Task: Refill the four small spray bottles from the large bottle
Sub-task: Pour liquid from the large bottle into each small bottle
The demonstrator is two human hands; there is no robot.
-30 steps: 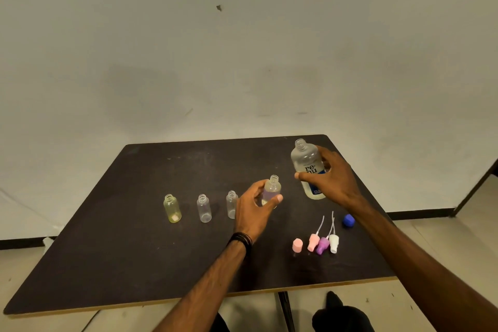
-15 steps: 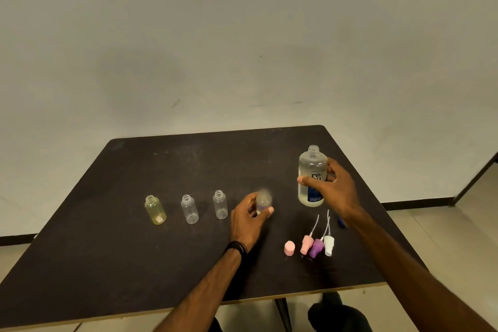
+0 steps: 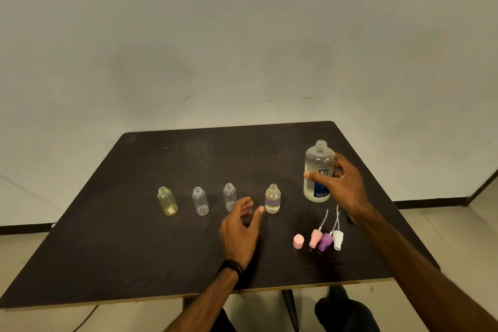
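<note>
One of four small bottles looks filled now; you've just let it go. Landmark is the large bottle (image 3: 318, 172), upright on the table (image 3: 134, 250) near its far right corner, cap off. Your right hand (image 3: 342, 186) grips it round the label, thumb across the front, fingers curled behind. A second ago it was tipped and lifted; now it stands on the tabletop.

Left of the large bottle, the purple-banded small bottle (image 3: 272, 199) stands alone, liquid up to the shoulder, neck open. Your left hand (image 3: 239, 226), which held it half a second ago, has pulled back just beside it, fingers spread and loose, touching nothing.

Further left of the large bottle: two clear small bottles (image 3: 229, 197) (image 3: 200, 201), seemingly empty, then the yellow-tinted bottle (image 3: 167, 201), farthest away, with something small and pale at its bottom.

Near side of the large bottle: four spray caps (image 3: 324, 240) in a cluster, three with dip tubes.

Likely three fills left, then capping. Next bottle probably the nearest clear one.
</note>
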